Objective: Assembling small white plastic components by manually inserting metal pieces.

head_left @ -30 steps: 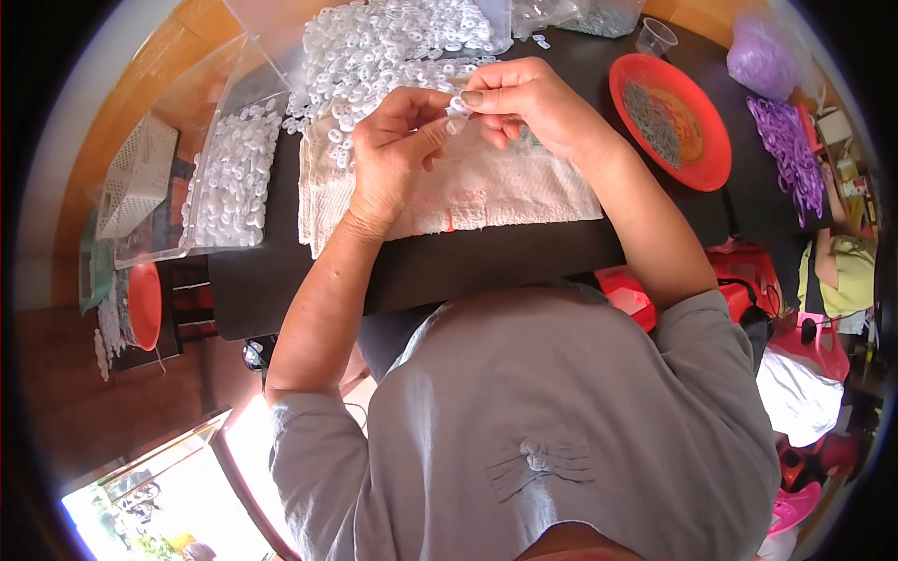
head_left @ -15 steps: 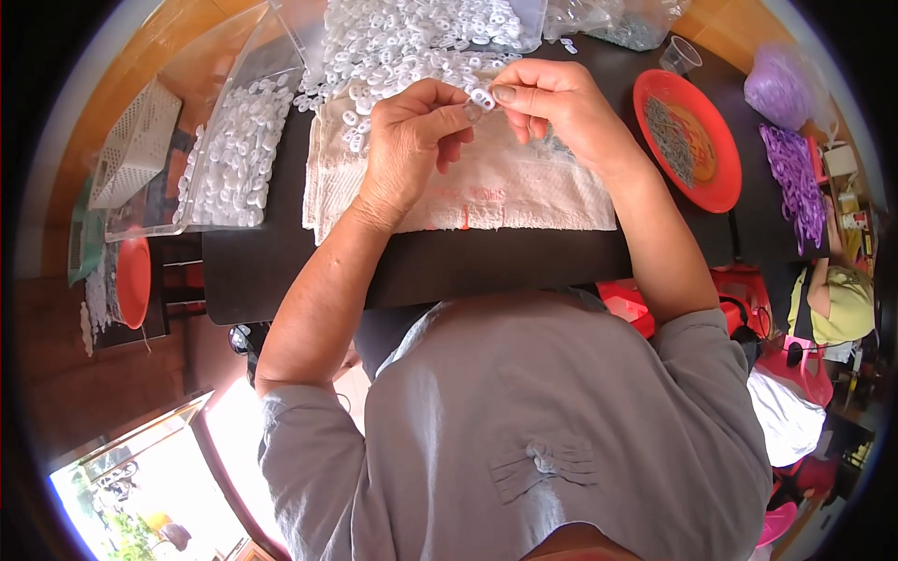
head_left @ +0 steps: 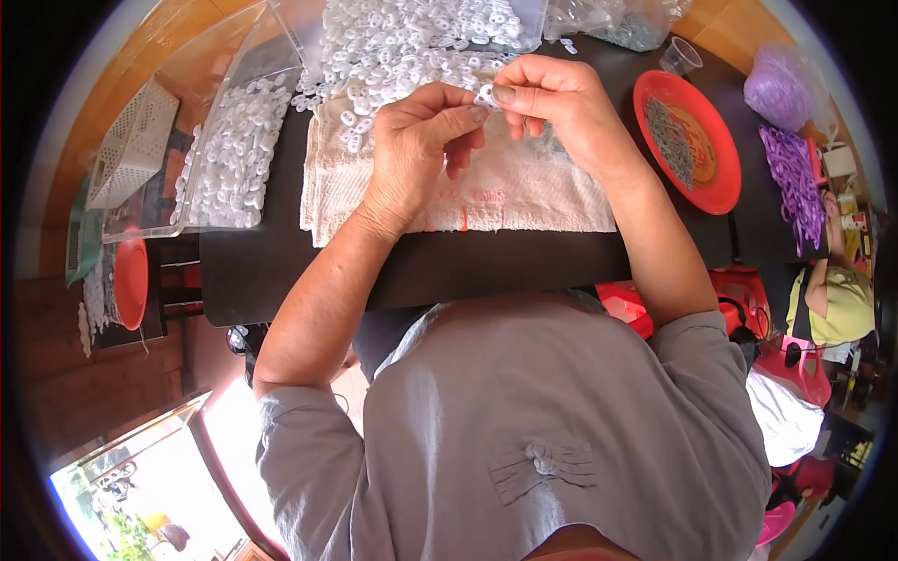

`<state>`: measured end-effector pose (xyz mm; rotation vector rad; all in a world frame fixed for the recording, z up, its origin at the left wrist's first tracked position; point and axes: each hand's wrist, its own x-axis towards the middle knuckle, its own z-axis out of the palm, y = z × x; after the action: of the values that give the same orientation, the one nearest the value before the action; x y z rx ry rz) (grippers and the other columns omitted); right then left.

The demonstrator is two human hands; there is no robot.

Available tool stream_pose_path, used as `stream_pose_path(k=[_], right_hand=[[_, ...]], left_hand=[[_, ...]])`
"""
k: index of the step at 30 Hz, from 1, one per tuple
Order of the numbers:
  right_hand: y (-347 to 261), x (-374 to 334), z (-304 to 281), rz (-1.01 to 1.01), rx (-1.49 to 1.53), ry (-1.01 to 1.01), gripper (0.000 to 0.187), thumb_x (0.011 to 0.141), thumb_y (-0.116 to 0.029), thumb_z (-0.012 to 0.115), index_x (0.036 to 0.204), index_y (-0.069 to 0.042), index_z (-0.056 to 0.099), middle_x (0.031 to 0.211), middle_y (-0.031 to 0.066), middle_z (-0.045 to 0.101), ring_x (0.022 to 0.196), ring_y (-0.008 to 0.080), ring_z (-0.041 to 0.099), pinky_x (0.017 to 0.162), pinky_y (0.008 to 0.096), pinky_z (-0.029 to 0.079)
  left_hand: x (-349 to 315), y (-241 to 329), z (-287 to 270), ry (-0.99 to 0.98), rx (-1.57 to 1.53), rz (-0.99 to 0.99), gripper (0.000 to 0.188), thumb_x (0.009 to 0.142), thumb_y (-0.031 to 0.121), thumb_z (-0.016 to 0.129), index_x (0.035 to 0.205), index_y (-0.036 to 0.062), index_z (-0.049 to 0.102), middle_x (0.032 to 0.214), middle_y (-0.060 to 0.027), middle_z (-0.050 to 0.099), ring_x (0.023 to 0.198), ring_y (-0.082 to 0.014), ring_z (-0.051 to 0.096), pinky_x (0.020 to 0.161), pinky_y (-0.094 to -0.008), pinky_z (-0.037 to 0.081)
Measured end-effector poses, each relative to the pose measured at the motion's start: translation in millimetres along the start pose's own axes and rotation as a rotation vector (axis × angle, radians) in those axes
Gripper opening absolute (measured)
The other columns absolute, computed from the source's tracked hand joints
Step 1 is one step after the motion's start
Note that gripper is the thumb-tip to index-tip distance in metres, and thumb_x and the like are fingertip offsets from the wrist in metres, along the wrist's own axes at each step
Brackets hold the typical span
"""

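Observation:
Both my hands meet above a folded cream towel [head_left: 552,196], fingertips almost touching. A small white oval plastic piece with holes [head_left: 485,94] sits between them, pinched by the thumb and forefinger of my right hand [head_left: 561,103]. Closed close beside it is my left hand [head_left: 416,140], thumb against forefinger; whatever its tips hold is too small to make out. Several loose white pieces lie on the towel near my left knuckles. Just beyond the hands spreads a large heap of the same white pieces [head_left: 412,47].
On the left, a clear plastic bin [head_left: 178,227] holds more white pieces. To the right stand a red plate [head_left: 720,192] of small grey parts, a clear cup [head_left: 681,56], purple strips [head_left: 795,182] and a purple bagged bundle [head_left: 779,89]. Another person's yellow-green shirt [head_left: 842,309] shows at far right.
My left hand has shifted slightly right and its fingertips have turned a little. The white piece has tilted and moved slightly right in my right fingers.

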<state>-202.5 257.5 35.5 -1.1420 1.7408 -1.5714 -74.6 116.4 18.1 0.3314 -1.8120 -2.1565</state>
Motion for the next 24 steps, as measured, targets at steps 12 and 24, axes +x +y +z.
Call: stream_pose_path(k=[12,24], right_hand=[[-3.1,-3.4,2.8,0.009,-0.016,-0.086,0.017,0.089,-0.018,0.059,0.084,-0.003,0.063,0.065,-0.0003,0.057,0.059,0.0073,0.055,0.052,0.0207,0.037],[-4.9,-1.6,2.2,0.032,-0.036,-0.010,0.020,0.092,-0.022,0.059,0.089,-0.003,0.064,0.067,0.0003,0.060,0.060,0.0077,0.057,0.053,0.0198,0.037]], left_hand=[[-0.6,-4.7,-4.2,-0.047,0.044,0.080,0.013,0.084,0.011,0.058,0.086,-0.0017,0.061,0.067,-0.0043,0.056,0.050,-0.0094,0.048,0.044,-0.0227,0.037],[-0.7,-0.6,-1.1,-0.016,-0.050,0.046,0.009,0.085,0.010,0.064,0.086,0.0010,0.062,0.066,-0.0011,0.058,0.054,-0.0062,0.051,0.046,-0.0216,0.040]])
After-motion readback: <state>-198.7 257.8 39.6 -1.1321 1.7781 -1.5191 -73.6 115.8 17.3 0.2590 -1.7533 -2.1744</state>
